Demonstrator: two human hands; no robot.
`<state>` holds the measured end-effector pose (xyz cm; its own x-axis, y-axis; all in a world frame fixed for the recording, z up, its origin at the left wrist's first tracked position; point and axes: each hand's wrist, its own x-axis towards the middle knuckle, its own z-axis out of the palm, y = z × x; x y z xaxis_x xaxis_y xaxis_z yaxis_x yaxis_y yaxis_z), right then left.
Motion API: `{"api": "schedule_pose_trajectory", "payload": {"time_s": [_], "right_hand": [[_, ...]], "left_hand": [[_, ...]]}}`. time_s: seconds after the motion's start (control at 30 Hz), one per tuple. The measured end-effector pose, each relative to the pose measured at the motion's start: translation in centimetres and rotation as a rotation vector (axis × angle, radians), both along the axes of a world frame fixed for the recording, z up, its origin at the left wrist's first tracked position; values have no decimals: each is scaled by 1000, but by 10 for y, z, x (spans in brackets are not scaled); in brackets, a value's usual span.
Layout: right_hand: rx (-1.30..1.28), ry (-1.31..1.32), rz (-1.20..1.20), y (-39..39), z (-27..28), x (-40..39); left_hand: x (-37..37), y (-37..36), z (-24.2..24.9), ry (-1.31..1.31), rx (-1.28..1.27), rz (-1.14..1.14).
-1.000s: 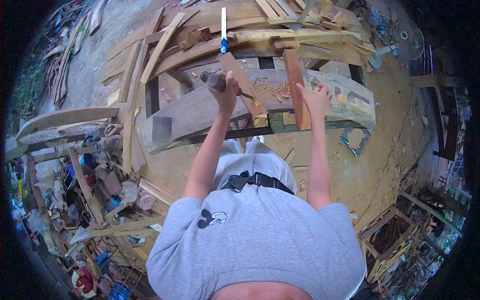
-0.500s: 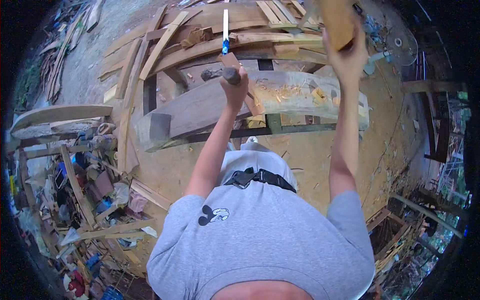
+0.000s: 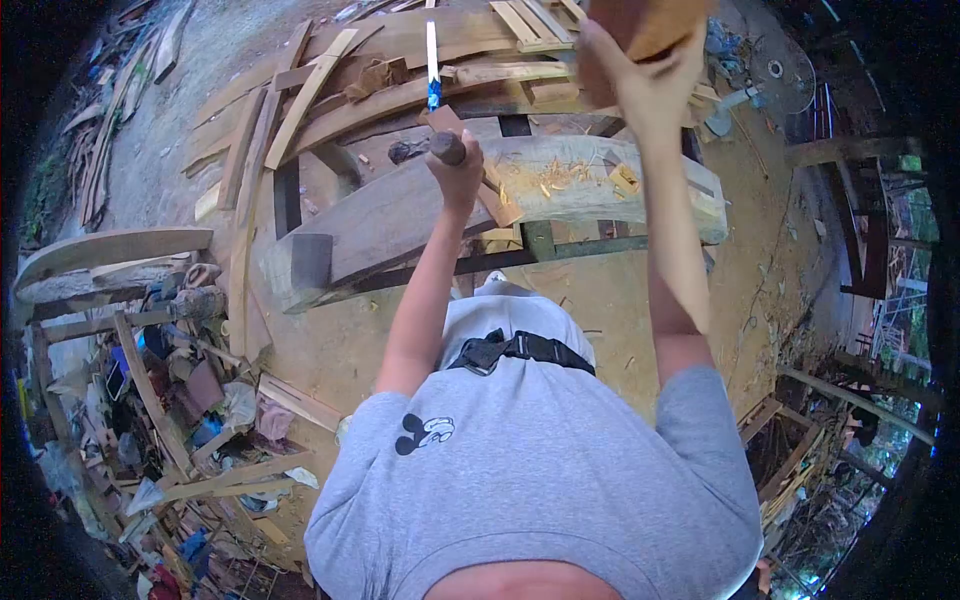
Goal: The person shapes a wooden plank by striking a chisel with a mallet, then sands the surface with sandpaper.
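Observation:
My left hand (image 3: pixel 458 182) is closed round a dark tool handle with a round end (image 3: pixel 447 148), above the big curved timber. Under that hand lies a brown wooden piece (image 3: pixel 500 207). Beyond it a thin pale strip (image 3: pixel 432 50) with a blue part (image 3: pixel 434 95) points away. Raised at the top right, my right hand (image 3: pixel 650 90) grips a brown wooden block (image 3: pixel 660 25), partly cut off by the frame edge. Shavings (image 3: pixel 550 180) and a small yellowish block (image 3: pixel 625 178) rest on the timber (image 3: pixel 380 215).
Planks (image 3: pixel 310 100) lie beyond the timber. At the left are a curved board (image 3: pixel 120 245) and a heap of scraps, sticks and cloth (image 3: pixel 205 385). A wooden frame (image 3: pixel 790 450) stands at the lower right, and a pole (image 3: pixel 850 400) crosses near it.
My right hand has moved left and slightly up in the picture with the block, which is now tilted differently. My left hand keeps its grip. The whole view has shifted slightly.

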<state>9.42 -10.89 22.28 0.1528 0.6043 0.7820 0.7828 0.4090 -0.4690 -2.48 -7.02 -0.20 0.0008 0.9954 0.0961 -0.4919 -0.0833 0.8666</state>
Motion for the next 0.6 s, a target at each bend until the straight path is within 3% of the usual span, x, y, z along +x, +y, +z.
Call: {"api": "schedule_pose_trajectory", "payload": {"time_s": [0.03,0.1,0.17,0.23,0.3,0.33,0.37,0.43,0.5,0.57,0.6], "right_hand": [[164,402,137,0,-17,-3],[151,306,73,-12,-42,5],[-214,-1113,-124,-21,-52,38],[-294,-1010,-191,-21,-37,42],[-179,-643,-416,-28,-16,42],[-90,-301,-270,-32,-12,38],[-93,-298,-273,-31,-14,28],[187,576,56,-24,-24,-3],[209,445,10,-33,-43,-3],[-229,-1021,-224,-38,-57,25],[-333,-920,-260,-32,-61,23]], "left_hand": [[-1,-3,7,28,9,24],[-1,-2,10,55,23,45],[-4,-4,1,47,-22,-7],[-1,-6,5,42,14,8],[-1,-5,8,38,41,46],[-2,-5,9,46,45,27],[-1,-4,10,51,51,6],[1,-6,16,74,47,16],[3,-5,14,98,51,25],[5,-1,-4,106,222,85],[2,-3,-5,108,224,83]]}}
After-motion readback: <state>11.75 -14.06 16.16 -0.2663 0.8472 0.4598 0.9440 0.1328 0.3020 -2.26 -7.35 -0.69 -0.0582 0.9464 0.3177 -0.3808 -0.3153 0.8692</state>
